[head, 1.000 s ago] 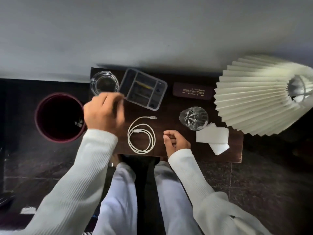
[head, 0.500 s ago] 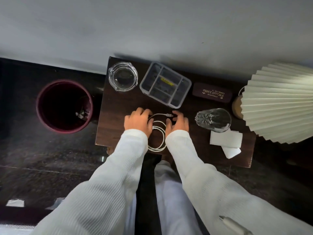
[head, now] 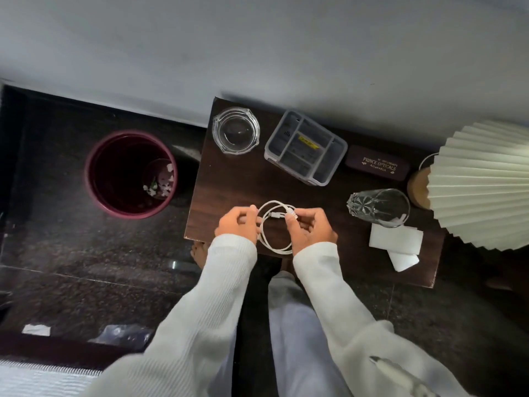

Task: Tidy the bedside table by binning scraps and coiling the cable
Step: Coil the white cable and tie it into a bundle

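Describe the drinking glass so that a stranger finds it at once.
Find the pleated lamp shade on the right. Beside its left edge, just behind the white papers, is the drinking glass. Unlike the round glass ashtray at the far left corner, it is tall with a cut star pattern.

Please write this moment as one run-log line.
step: coiling cable | left hand: holds loop | right hand: pinches plug end | scraps: in bin | white paper: on table
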A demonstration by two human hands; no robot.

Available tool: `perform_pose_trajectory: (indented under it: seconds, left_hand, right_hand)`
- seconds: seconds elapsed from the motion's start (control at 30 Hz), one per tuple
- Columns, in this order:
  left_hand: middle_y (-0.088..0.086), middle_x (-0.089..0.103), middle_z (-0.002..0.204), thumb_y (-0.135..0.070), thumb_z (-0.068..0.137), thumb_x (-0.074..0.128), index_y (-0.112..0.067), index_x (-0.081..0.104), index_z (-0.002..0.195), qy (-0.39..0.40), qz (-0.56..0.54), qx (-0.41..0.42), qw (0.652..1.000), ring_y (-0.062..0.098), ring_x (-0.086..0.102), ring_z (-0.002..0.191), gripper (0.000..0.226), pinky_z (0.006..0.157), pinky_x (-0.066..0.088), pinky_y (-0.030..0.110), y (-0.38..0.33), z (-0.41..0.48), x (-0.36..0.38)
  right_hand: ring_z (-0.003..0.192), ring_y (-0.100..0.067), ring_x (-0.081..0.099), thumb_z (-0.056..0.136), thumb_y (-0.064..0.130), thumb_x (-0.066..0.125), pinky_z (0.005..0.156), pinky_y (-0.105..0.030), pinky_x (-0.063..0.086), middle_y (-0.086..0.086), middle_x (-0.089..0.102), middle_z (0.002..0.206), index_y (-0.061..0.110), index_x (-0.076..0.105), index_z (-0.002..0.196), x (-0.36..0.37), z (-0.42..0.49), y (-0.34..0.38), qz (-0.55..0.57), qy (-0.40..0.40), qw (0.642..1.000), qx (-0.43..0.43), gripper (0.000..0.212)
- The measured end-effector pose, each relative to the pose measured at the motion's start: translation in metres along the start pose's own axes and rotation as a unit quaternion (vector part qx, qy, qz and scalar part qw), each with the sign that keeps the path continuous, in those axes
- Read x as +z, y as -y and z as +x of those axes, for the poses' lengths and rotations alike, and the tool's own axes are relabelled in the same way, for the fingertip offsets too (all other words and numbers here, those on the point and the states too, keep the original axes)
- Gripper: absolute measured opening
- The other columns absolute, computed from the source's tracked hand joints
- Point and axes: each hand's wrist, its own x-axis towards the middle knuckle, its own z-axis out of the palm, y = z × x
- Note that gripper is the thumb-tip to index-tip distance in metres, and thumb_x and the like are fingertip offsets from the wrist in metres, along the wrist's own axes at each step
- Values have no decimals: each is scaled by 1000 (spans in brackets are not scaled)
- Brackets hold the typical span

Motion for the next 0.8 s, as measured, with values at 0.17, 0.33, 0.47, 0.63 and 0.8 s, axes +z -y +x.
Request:
perform_pose_trajectory:
  seconds: [0.17,0.33,0.47,0.63,0.8]
  left_hand:
    - [4,78,74,-33,100,51,-13,73,86,170,-257,-178,935,9,74,63,33,60,57,23,-16,-41,-21]
    - [3,74,86,-3,99,49,-14,70,89,168,-201,-86,961,11,70,77,26,64,54,17,-14,-65,-37]
    - [5,72,64,10,92,50,-9,68,83,150,-246,-106,952,12,71,62,27,62,59,20,-9,-75,-49]
    - [-2,56,42,15,89,36,-7,60,73,108,-214,-82,967,9,59,43,37,47,56,22,-6,-81,-50]
    - [-4,39,41,15,85,24,-6,56,67,117,-199,-69,971,7,38,31,42,35,40,18,-12,-93,-57]
  right_hand:
    - [66,10,67,78,17,79,55,-4,48,21,70,70,29,64,78,0,-58,17,78,9,997,-14,19]
    - [76,2,69,81,11,75,67,-14,55,14,72,83,31,64,81,-14,-90,20,30,46,996,-69,23]
    - [77,-6,68,81,-3,65,74,-27,57,6,72,83,15,71,82,-30,-93,24,-7,38,992,-119,19]
    - [75,-8,65,73,-12,61,68,-21,53,4,70,80,12,71,75,-30,-100,31,-71,50,964,-250,26]
    - [99,-6,59,78,4,68,84,-24,51,3,64,116,18,67,113,-24,-76,35,-101,81,967,-221,38]
